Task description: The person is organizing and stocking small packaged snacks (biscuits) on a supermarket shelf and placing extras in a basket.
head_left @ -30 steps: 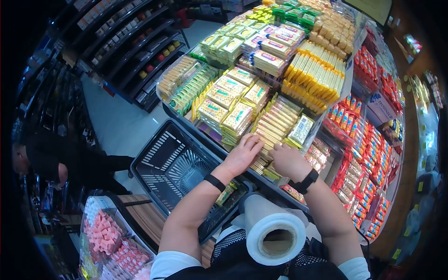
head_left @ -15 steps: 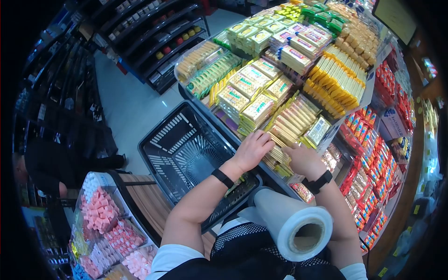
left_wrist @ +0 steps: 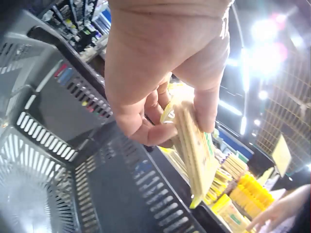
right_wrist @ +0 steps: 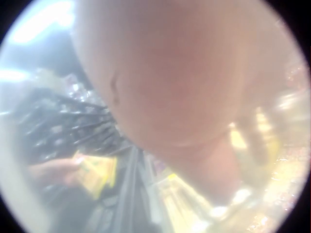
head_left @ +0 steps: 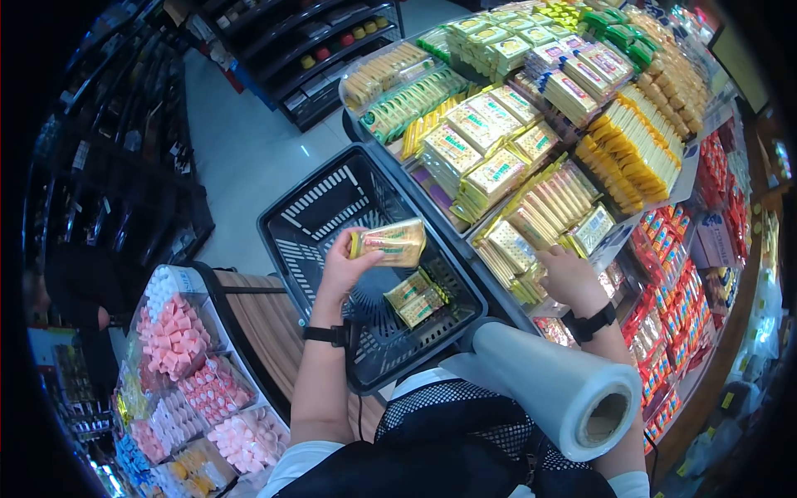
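My left hand point(head_left: 339, 270) pinches a small stack of wrapped biscuit packets point(head_left: 392, 243) between thumb and fingers, above the dark basket point(head_left: 278, 217). In the left wrist view the biscuits point(left_wrist: 192, 150) stand on edge, with the thumb on one face and the fingers on the other. Inside the basket lie more biscuit packets point(head_left: 415, 299). My right hand point(head_left: 574, 284) is over the display bin, fingertips right at a row of biscuit packets point(head_left: 508, 249). The right wrist view is blurred, mostly filled by the right hand point(right_wrist: 170, 87).
A roll of clear plastic bags point(head_left: 556, 386) stands close to my body. Stacked biscuits point(head_left: 473, 137) and yellow-wrapped sticks point(head_left: 635, 145) fill the display beyond the basket. Red-wrapped snacks point(head_left: 677, 282) are at the right; pink sweets point(head_left: 174, 332) at the lower left. A person crouches by dark shelves point(head_left: 124, 191).
My left hand has left the display bin and moved left over the basket, carrying biscuit packets. The right hand stays by the bin. The head view has shifted, and packets in the basket now show clearly.
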Demonstrator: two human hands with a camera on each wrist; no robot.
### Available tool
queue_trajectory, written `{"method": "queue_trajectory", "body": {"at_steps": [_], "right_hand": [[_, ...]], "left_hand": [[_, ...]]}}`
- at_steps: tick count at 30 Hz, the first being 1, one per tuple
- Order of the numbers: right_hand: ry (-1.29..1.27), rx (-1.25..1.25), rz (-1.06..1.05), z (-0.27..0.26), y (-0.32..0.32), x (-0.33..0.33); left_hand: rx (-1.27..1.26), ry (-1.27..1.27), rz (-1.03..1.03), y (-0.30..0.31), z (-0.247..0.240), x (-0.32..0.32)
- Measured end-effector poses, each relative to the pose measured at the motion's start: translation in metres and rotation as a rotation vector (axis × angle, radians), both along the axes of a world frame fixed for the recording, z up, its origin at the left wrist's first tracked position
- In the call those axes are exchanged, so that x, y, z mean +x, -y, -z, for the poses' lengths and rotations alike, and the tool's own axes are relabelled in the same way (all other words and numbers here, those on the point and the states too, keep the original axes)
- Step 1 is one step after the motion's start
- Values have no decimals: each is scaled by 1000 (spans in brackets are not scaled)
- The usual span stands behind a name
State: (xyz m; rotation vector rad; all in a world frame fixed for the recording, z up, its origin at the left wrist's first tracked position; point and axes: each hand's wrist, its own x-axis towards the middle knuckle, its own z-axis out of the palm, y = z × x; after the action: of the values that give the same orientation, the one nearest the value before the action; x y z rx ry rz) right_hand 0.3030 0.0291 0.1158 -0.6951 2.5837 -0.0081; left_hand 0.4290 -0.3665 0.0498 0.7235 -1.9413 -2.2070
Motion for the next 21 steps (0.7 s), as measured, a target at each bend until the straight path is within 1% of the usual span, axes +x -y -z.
{"method": "queue_trajectory", "body": {"at_steps": [1,2,4,6,8,9,10,13,14,16,17,18,19,20,21], "right_hand": [[-5,-2,12,-2,-1,1],[-10,-5,24,-4,-3,2],[-10,-2,29,-5,-8,4],[-12,4,42,-4,-10,4],[-24,-12,47,1,-10,3],[-38,-33,52,3,-10,2],[-37,-28,51,3,-9,1],[-32,-54,66,-2,-5,2],[-32,-66,71,-5,-3,3],[-36,-68,87,-8,-2,3],[-42,-76,91,-8,-2,3],[-47,-84,94,-8,-2,3],[-49,-79,99,-7,-3,2],[-53,-88,107,-6,-4,1],[-57,-98,114,-6,-5,1]], "left_hand": [[-10,100,-20,10,11,3],[-11,101,-27,16,23,6],[219,86,-66,19,39,6],[247,92,-59,26,57,1],[261,143,31,35,85,-8],[216,182,84,39,109,-12],[183,215,137,34,114,-17],[-156,321,461,14,134,-30],[-207,330,498,5,144,-30],[-469,371,593,-21,150,-35],[-449,403,625,-30,160,-35],[-429,435,657,-37,180,-36],[-727,515,791,-47,185,-41],[-802,580,719,-60,189,-36],[-790,596,665,-72,190,-30]]}}
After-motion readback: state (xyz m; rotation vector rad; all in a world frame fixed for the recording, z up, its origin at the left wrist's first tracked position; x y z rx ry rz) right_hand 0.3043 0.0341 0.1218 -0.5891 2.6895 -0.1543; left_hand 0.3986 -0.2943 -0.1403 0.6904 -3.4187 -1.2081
